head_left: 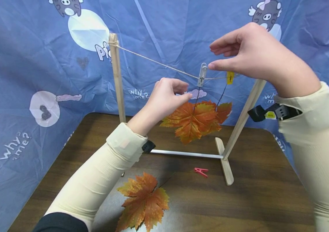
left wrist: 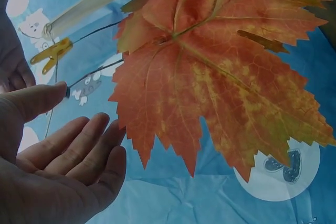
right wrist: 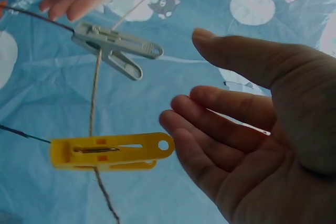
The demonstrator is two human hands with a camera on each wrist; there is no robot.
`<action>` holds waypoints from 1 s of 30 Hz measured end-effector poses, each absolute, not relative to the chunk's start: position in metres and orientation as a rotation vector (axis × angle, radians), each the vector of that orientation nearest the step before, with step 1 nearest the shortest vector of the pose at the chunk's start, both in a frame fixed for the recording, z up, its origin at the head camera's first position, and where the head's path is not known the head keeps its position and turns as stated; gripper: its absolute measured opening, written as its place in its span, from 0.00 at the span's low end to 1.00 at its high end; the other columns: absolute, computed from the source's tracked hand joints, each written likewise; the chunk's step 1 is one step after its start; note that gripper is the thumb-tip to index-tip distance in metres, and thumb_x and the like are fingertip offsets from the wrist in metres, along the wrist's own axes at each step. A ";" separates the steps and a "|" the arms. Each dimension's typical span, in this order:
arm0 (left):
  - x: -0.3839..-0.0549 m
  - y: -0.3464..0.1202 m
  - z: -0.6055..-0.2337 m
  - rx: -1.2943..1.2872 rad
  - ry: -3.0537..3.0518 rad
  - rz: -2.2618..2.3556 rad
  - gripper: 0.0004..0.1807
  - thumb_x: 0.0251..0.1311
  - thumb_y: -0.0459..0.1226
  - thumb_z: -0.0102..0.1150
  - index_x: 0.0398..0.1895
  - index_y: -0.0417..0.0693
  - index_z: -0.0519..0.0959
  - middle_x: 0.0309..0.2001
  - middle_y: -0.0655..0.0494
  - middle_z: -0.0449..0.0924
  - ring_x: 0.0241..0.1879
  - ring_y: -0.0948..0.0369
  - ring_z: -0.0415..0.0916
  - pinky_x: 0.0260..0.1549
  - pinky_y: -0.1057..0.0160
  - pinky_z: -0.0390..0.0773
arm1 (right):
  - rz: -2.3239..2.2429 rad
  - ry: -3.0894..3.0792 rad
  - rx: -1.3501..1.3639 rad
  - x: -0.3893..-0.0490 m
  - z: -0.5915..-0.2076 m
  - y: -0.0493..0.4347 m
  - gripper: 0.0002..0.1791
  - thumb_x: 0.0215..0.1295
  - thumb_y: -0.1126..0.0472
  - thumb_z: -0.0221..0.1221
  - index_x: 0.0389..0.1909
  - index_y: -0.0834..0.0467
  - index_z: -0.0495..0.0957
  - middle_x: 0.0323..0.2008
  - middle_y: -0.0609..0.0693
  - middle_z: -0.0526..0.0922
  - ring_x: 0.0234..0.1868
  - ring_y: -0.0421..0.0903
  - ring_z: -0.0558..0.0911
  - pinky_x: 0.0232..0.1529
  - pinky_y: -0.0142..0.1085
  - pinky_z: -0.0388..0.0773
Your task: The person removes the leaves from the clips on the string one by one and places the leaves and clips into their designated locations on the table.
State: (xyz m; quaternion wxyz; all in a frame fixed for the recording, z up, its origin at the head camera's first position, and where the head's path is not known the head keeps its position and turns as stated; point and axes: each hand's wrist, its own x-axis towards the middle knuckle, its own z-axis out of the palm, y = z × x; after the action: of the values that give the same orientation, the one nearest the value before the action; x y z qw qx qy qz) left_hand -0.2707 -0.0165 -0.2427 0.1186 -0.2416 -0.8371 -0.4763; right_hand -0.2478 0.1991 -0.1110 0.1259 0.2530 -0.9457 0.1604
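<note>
Two orange maple leaves hang by their stems from a string. A grey clothespin grips one stem and the string; a yellow clothespin grips the other. My right hand hovers beside the grey clothespin, thumb and fingers spread apart and holding nothing. In the right wrist view, a gap separates the thumb from that clothespin. Below the string, my left hand is next to the front leaf and its stem, with its fingers loosely extended and nothing gripped.
The string runs between two wooden posts, joined low down by a white rod. On the brown table lie a red clothespin and another maple leaf. A blue printed cloth hangs behind.
</note>
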 end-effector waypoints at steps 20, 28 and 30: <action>-0.279 0.003 -0.248 -0.807 -2.463 -1.350 0.09 0.63 0.37 0.70 0.42 0.41 0.90 0.37 0.56 0.88 0.37 0.67 0.83 0.38 0.69 0.78 | 0.179 -2.994 0.824 -0.283 -0.105 0.180 0.31 0.66 0.48 0.68 0.60 0.68 0.79 0.54 0.62 0.83 0.53 0.56 0.82 0.54 0.53 0.76; -0.280 0.007 -0.251 -0.817 -2.459 -1.323 0.06 0.64 0.36 0.70 0.38 0.43 0.91 0.33 0.58 0.88 0.33 0.68 0.82 0.34 0.69 0.78 | 0.181 -3.042 0.830 -0.287 -0.106 0.179 0.29 0.68 0.48 0.66 0.58 0.67 0.81 0.50 0.61 0.85 0.52 0.56 0.83 0.54 0.53 0.77; -0.280 0.007 -0.251 -0.814 -2.458 -1.312 0.05 0.64 0.36 0.70 0.37 0.43 0.91 0.32 0.58 0.88 0.32 0.68 0.82 0.33 0.69 0.77 | 0.181 -3.041 0.840 -0.287 -0.106 0.179 0.27 0.69 0.48 0.65 0.57 0.66 0.82 0.48 0.60 0.86 0.50 0.55 0.84 0.53 0.53 0.77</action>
State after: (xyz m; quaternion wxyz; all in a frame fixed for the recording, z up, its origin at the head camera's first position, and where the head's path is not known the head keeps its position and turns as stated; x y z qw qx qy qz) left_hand -0.2805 0.0075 -0.2511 0.1191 -0.2785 -0.8408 -0.4488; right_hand -0.2867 0.1791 -0.1060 -0.0091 0.2659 -0.9623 0.0571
